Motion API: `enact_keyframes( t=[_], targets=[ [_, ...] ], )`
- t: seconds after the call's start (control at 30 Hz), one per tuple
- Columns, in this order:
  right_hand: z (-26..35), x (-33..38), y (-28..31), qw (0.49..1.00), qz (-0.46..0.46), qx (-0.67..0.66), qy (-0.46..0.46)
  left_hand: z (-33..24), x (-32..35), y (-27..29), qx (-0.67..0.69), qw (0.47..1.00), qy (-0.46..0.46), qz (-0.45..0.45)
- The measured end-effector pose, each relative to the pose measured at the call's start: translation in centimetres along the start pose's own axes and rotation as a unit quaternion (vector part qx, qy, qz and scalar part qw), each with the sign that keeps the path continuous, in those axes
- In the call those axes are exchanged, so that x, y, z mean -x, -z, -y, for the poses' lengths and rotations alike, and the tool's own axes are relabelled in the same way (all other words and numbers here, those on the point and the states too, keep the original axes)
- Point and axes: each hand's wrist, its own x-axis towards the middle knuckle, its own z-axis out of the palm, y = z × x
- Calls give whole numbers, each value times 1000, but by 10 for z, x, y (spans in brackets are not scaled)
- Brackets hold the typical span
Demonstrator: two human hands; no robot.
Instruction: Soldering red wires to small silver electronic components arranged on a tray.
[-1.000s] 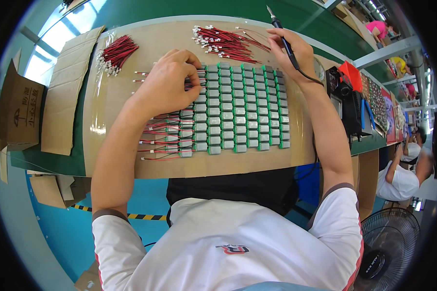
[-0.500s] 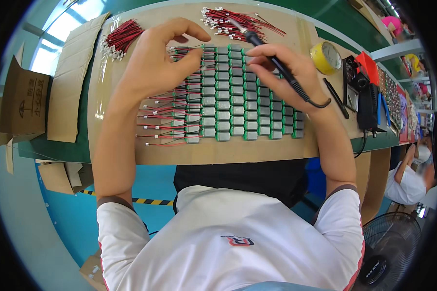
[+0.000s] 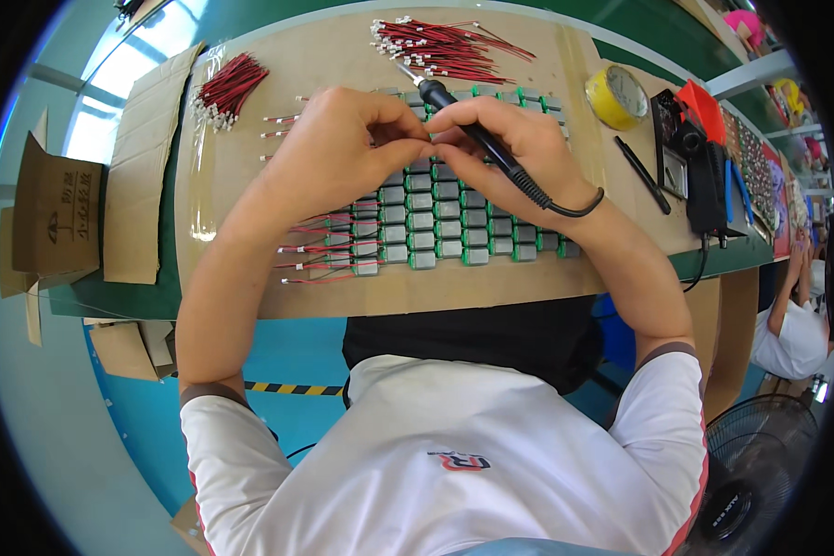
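Rows of small grey rectangular blocks with green edges point(image 3: 422, 221) cover the middle of the cardboard-topped bench. Thin red and black wires with white connectors point(image 3: 320, 250) stick out from the left column. Above the upper rows, my left hand point(image 3: 352, 139) is closed in a pinch; anything between its fingertips is too small or hidden to make out. Its fingertips meet those of my right hand point(image 3: 519, 148). A black soldering iron point(image 3: 477, 134) lies across my right hand, its metal tip pointing up and left, its cord hanging over the wrist.
Bundles of red wires with white connectors lie at the back left point(image 3: 232, 88) and back centre point(image 3: 445, 51). To the right are yellow tape point(image 3: 617, 98), a black pen-like tool point(image 3: 643, 174) and a black soldering station point(image 3: 707, 190). A cardboard box point(image 3: 57, 213) stands at far left.
My hands have come together: the left moved right and down, the right moved left and down with the soldering iron. The fingertips, apart before, now meet over the blocks.
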Motion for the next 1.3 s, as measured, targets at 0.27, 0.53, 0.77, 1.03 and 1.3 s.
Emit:
enact_keyframes(
  t=[0.27,0.53,0.77,1.03,1.3],
  targets=[
    [-3,0,7,993,42,78,76,13,10,-4,-2,1000,7,0],
    [-17,19,56,994,62,39,84,38,13,-7,-125,987,-81,-60],
    [-15,35,52,999,17,26,28,39,13,-10,-131,987,-70,-66],
    [-20,36,49,998,36,19,46,40,8,-14,-122,985,-60,-102],
    [-20,34,48,997,41,26,61,43,8,-14,-141,982,-82,-99]
  ],
)
